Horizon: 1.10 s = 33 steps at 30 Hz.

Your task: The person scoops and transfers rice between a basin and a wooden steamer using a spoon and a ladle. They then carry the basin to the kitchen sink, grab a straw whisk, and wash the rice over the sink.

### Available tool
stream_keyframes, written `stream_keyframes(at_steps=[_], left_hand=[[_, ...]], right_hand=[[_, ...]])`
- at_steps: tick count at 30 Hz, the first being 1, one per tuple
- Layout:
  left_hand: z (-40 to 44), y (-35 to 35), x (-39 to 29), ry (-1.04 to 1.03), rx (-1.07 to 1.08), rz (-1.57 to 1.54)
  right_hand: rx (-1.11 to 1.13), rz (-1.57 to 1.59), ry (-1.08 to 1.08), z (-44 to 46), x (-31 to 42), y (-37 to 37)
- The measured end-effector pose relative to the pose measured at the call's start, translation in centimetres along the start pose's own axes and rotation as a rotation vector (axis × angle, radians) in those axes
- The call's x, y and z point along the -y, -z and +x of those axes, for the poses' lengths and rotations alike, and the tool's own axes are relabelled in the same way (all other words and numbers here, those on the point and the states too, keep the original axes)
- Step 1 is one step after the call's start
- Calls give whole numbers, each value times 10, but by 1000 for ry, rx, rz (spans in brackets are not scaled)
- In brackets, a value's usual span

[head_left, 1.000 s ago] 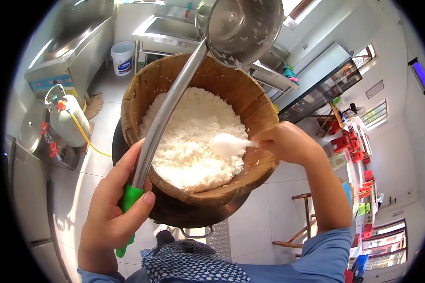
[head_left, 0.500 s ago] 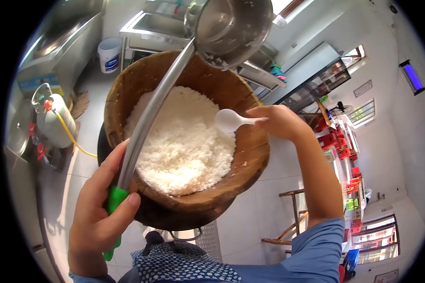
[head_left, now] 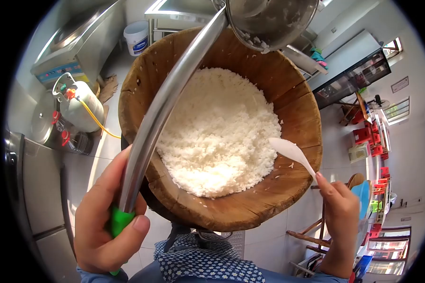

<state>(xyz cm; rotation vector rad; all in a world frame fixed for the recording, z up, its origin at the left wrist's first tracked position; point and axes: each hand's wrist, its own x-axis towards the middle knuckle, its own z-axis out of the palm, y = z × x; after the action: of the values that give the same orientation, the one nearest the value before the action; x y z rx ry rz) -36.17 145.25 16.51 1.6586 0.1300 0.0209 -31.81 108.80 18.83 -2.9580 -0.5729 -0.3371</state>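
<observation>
My left hand (head_left: 108, 221) is wrapped round the green grip of a metal ladle (head_left: 163, 111). Its wide bowl (head_left: 271, 21) is over the far edge of a wooden tub (head_left: 300, 122), with grains of rice stuck inside. White rice (head_left: 217, 132) lies in the tub. At the tub's right side, my right hand (head_left: 337, 203) pinches the handle end of a white plastic spoon (head_left: 295, 153). The spoon's tip is at the right edge of the rice; whether it touches the rice I cannot tell.
A gas cylinder (head_left: 80, 106) with a yellow hose stands at the left, near a cooking range (head_left: 63, 59). Beyond the tub are a white bucket (head_left: 137, 38) and a steel sink (head_left: 179, 16). A wooden stool (head_left: 311, 238) and red stools (head_left: 362, 136) are at the right.
My right hand and the spoon have moved down and to the right, and the spoon has turned so its tip points up and left. The tub looks larger and nearer. Both holds are unchanged.
</observation>
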Motion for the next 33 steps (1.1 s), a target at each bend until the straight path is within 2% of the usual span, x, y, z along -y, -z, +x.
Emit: stream_keyframes(at_steps=[1,3,5,6,11,13,14,17,18,22,23,25,27,28,30,32,33], left_hand=[[0,-1,1,8,-13,-27],[0,-3,2,17,-29,-45],[2,-3,2,18,-27,-33],[3,-2,3,17,-28,-28],[3,-8,0,-58,-6,-25],[-2,-16,-3,-62,-26,-34],[-6,-21,-7,-55,-36,-42],[-20,-37,-18,-45,-89,-43],[-26,-45,-20,-66,-98,-85],[-47,-73,-15,-211,-57,-146],[-61,-91,-17,-223,-77,-167],[-80,-123,-27,-256,-106,-157],[-104,-158,-36,-310,-92,-155],[-116,-175,-42,-308,-77,-193],[-132,-210,-47,-345,18,-187],[-132,-242,-35,-365,89,-276],[-132,-262,-30,-364,127,-307]], right_hand=[[34,-6,-16,-1,1,3],[-33,44,-43,3,3,-1],[26,28,-4,4,-2,-1],[19,89,-66,3,-1,1],[0,87,-30,3,-4,-4],[-156,138,49,2,-9,-9],[-55,103,73,2,-10,-10],[-217,202,119,-1,-22,-26],[-200,151,178,-1,-29,-32],[-291,656,36,-26,-44,-29],[-328,838,4,-47,-59,-30],[-258,1290,-127,-90,-80,-29],[-273,1600,-198,-151,-110,-30],[-322,1589,-215,-183,-119,-33],[-450,1912,-418,-252,-135,-43],[-492,2026,-728,-320,-147,-71],[-461,2125,-692,-357,-155,-80]])
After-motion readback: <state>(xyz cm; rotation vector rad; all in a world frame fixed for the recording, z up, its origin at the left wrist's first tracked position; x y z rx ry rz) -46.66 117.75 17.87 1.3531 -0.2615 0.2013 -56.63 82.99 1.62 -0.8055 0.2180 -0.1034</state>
